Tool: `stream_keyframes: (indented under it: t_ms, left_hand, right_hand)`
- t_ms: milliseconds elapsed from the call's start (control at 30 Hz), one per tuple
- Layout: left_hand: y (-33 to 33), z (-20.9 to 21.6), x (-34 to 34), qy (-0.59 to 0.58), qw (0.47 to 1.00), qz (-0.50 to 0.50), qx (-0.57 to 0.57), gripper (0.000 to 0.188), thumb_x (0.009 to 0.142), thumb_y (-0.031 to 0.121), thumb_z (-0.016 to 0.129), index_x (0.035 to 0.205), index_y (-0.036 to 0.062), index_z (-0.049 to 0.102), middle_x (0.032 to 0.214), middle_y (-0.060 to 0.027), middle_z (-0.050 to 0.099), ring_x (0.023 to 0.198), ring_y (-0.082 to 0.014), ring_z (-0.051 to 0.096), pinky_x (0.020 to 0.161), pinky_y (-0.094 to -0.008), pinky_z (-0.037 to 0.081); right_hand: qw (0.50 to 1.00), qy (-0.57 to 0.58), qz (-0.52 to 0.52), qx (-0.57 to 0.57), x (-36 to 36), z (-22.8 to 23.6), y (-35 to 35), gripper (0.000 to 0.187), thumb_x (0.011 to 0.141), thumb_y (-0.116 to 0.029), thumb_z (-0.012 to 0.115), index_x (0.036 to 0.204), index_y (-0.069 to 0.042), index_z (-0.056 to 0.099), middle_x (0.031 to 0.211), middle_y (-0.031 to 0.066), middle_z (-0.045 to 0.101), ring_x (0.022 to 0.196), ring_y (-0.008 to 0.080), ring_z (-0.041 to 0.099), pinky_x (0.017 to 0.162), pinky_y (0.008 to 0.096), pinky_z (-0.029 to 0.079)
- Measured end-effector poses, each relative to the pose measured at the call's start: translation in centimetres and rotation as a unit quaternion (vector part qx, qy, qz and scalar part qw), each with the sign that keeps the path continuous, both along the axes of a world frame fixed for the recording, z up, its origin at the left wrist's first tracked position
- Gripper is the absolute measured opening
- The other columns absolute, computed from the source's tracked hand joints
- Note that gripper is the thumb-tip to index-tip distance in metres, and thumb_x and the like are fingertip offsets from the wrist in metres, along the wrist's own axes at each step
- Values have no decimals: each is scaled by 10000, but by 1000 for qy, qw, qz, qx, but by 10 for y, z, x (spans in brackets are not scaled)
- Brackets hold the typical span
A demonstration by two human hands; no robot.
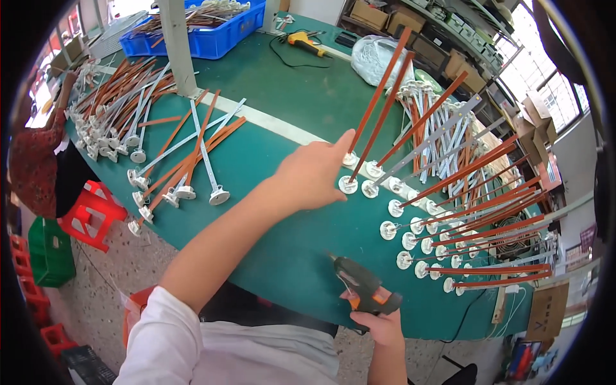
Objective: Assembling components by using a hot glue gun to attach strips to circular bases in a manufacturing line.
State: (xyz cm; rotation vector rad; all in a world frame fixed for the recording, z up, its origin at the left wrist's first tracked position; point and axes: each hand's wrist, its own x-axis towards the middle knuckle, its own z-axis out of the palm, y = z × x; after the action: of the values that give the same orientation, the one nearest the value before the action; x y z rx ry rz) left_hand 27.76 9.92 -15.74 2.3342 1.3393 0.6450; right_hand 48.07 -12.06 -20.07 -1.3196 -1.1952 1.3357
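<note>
My left hand [313, 174] reaches across the green table [289, 96], fingers on the white round base of an upright strip [350, 159] with a brown-orange stem. It stands at the near end of a group of upright strips on white bases [443, 212], brown and silver. My right hand [378, 324] grips a dark glue gun with an orange trigger [362, 285] at the table's near edge, its nozzle pointing up and left, apart from the strips.
A pile of lying strips [186, 160] covers the table's left part, more behind it [112, 109]. A blue crate [212, 32] sits at the back, beside a white post [176, 48]. A yellow tool [305, 43], a plastic bag [378, 58], red stools [90, 215] and a person in red [32, 160] are around.
</note>
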Motion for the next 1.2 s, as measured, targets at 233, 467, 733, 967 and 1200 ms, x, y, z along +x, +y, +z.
stream_keyframes:
  t_ms: [233,467,733,967,1200]
  left_hand:
    - [-86,-5,-94,-273,953,120,58,631,797,71,836,1374,53,580,1095,-105,743,641,-70,669,539,-211,415]
    - [-100,-85,-126,-308,924,208,90,137,840,40,809,904,11,691,751,-28,687,559,-54,562,504,-202,386]
    - [-97,-54,-135,-200,926,202,250,111,849,12,775,802,1,675,673,-91,646,554,-173,623,514,-296,462]
    - [-23,-12,-151,219,907,357,-44,381,926,399,736,873,22,732,859,-146,699,810,-347,727,679,-447,582]
    - [-24,-12,-179,198,902,377,-70,320,912,343,748,972,29,746,971,-189,730,925,-373,740,781,-473,610]
  right_hand:
    - [952,295,39,-73,1,-14,6,408,592,-45,645,989,47,654,945,216,645,912,337,590,728,440,480]
    - [933,334,110,-74,-9,-19,15,534,620,2,623,1153,46,622,1021,219,647,972,336,609,817,441,484]
    - [964,253,24,-83,-23,-15,15,389,699,-70,639,1069,50,641,980,231,667,1005,402,624,796,470,523]
    - [964,247,52,-81,-24,-31,8,335,745,-53,654,1063,50,633,979,242,673,1008,403,630,845,471,532]
    - [961,270,31,-43,-23,-42,0,349,739,-50,663,1074,44,633,982,242,675,1009,386,632,850,469,527]
